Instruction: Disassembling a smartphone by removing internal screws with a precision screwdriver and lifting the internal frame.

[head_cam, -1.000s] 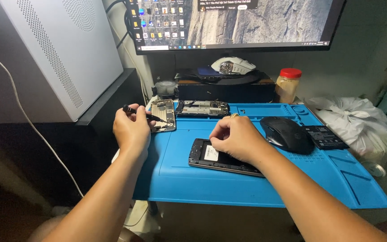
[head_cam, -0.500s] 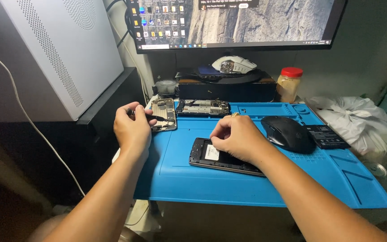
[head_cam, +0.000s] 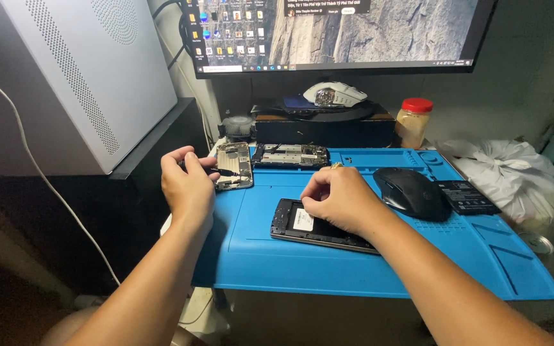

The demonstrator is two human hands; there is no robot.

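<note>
Hands work over a blue silicone repair mat, where an opened black smartphone lies face down near the middle, its back cover off. Your right hand rests on the phone's right half, fingers curled loosely and fingertips pressing near its upper edge, a posture that seems to pin the body flat against the mat; nothing is visibly pinched between them. Your left hand hovers at the mat's left edge, thumb and fingers closed around a slim dark tool, too small to identify, its tip pointing towards a detached metal phone frame just beside it. A second stripped phone board sits along the mat's back edge, apparently kept apart from the piece in hand. A black computer mouse and a flat black battery pack lie to the right, with a red-lidded glass jar behind. A wide monitor glows above, a white perforated computer tower at left.
</note>
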